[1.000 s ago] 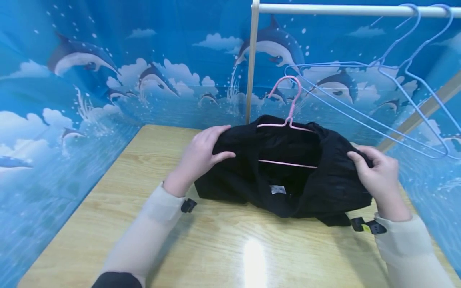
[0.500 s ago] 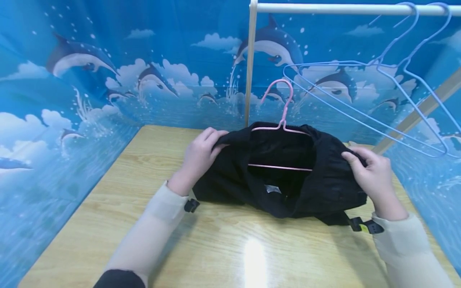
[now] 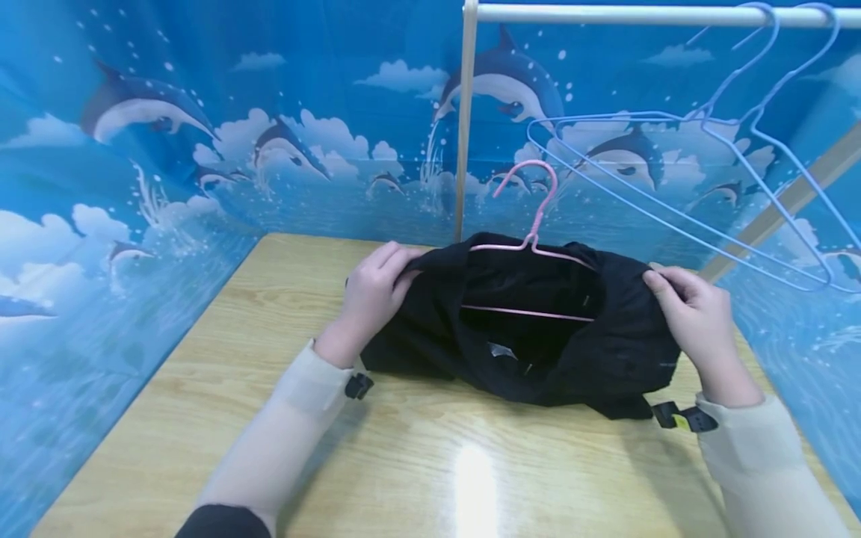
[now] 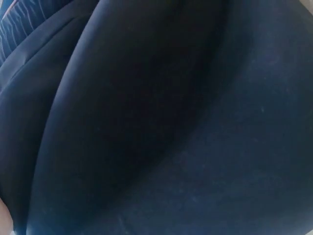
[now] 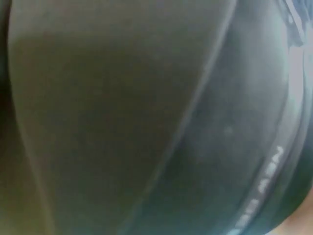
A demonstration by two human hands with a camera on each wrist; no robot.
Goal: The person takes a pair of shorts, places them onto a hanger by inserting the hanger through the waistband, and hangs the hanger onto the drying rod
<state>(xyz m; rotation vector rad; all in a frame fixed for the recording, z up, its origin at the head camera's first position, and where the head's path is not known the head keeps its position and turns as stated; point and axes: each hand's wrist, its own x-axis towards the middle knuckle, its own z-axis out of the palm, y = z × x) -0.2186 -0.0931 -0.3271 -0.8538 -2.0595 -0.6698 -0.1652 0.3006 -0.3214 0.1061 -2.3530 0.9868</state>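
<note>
A black garment [image 3: 430, 329] is held up over the wooden table, its wide opening facing me. Inside it sits a pink hanger [image 3: 537, 224], hook sticking out above the collar and lower bar crossing the opening. A small white label [image 3: 501, 350] shows within. My left hand [image 3: 373, 291] grips the cloth at the left shoulder, thumb in front. At the right shoulder, my right hand [image 3: 699, 317] pinches the fabric between thumb and fingers. Dark cloth fills both wrist views; the right one shows a strip [image 5: 261, 191] with white lettering.
Two blue hangers [image 3: 706, 119] hang from the white rail [image 3: 605, 13] at upper right. The rack's upright post [image 3: 466, 127] stands behind the garment. A dolphin-print curtain [image 3: 269, 90] encloses the wooden table [image 3: 222, 359].
The pink hanger and the garment's top edge have sunk a little. My left thumb has moved from the cloth's front up to its edge. The right hand has shifted slightly left.
</note>
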